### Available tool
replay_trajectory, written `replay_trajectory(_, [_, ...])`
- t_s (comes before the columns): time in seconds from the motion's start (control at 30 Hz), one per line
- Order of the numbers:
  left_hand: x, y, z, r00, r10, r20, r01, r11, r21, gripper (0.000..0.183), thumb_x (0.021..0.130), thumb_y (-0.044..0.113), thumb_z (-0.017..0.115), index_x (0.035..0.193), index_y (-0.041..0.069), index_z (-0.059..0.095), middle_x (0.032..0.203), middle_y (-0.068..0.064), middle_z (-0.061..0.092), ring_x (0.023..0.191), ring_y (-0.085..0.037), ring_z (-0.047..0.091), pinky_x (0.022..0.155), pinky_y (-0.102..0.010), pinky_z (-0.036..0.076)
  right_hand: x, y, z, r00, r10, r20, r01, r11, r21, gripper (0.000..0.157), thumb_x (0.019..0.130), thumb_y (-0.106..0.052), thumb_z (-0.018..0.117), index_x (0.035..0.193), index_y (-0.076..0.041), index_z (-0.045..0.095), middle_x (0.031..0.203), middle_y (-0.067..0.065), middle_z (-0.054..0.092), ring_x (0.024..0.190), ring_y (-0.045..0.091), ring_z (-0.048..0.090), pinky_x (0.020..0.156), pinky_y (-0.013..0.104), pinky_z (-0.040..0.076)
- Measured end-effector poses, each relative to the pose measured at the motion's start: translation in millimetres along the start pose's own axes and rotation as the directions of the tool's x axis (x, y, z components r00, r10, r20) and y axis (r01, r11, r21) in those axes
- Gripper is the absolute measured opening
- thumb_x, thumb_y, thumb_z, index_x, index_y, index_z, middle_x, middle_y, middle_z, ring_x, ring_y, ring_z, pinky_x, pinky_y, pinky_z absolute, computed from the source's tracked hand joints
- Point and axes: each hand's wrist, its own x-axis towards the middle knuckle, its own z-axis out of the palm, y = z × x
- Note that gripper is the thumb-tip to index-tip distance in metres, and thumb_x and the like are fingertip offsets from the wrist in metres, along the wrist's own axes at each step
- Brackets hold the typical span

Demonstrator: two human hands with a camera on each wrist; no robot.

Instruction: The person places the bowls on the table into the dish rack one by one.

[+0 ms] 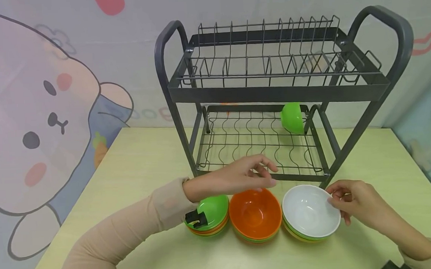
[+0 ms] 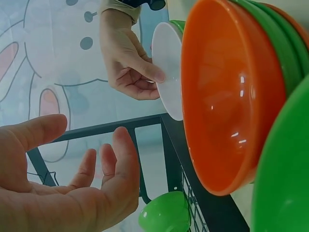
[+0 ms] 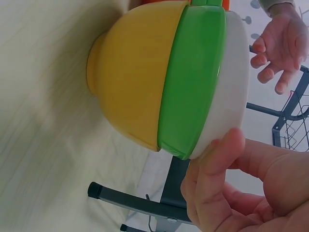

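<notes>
White bowl at my right: I pinch its rim with my right hand, and it sits nested above a green bowl and a yellow bowl. My left hand hangs near the orange bowl, fingers loosely parted. Behind, a dark rack holds a green cup on its lower shelf.

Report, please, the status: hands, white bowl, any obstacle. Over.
Right hand pinching white bowl at rim. Left hand empty, above orange bowl. White bowl nested atop green bowl. Nothing seen covering it.
</notes>
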Motion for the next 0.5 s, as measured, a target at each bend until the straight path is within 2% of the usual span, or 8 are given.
replay_trajectory(0.5, [-2.6,-3.8,0.2,1.0,-0.017,-0.022,0.017,1.0,-0.008,0.04,0.098,0.015,0.065,0.134,0.004,0.05,0.113,-0.009,0.058,0.107,-0.032,0.065,0.087,-0.03,0.056,1.3,-7.6,-10.6,0.997,-0.071,0.003,0.071,0.995,0.07,0.017,0.093,0.006,0.064,0.109,0.012,0.062,0.079,0.009,0.062,0.045,0.017,0.057,0.045,0.031,0.052])
